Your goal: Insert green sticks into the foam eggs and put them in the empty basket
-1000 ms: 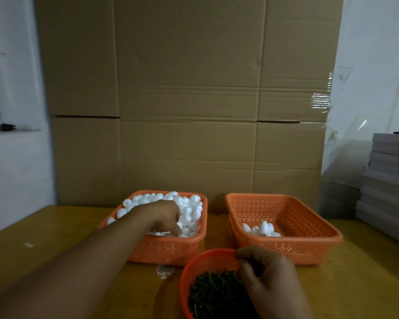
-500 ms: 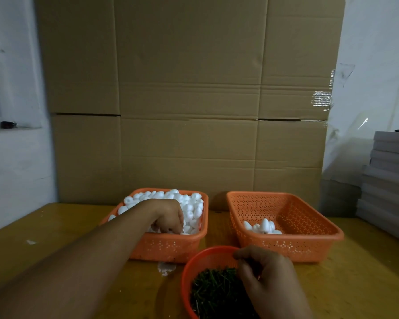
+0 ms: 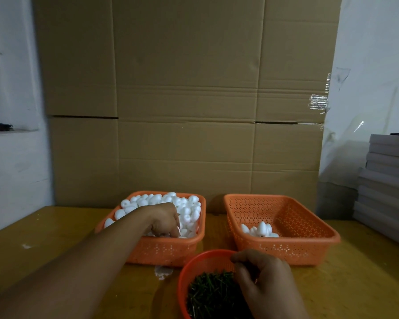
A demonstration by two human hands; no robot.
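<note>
White foam eggs (image 3: 184, 207) heaped in the left orange perforated plastic basket (image 3: 166, 250); left hand (image 3: 165, 221) sits at the near edge of the pile, fingers curled down among them, as it did a second ago. Whether it has an egg pinched cannot be told. Little has shifted: the hand has dipped slightly lower. Right hand (image 3: 266, 280) has stayed over the round orange bowl (image 3: 202, 261) of thin green sticks (image 3: 211, 292), fingers curled; a stick in its grip is not visible. Judgement: both hands picking, insertion not yet begun.

Right orange basket (image 3: 293, 248) holds a small cluster of finished eggs (image 3: 259, 230) at its near left corner. Yellow wooden surface (image 3: 55, 231) carries all three. Brown cardboard sheets (image 3: 184, 100) behind; grey stacked boards (image 3: 387, 180) far right. Nothing blocks the way between the baskets.
</note>
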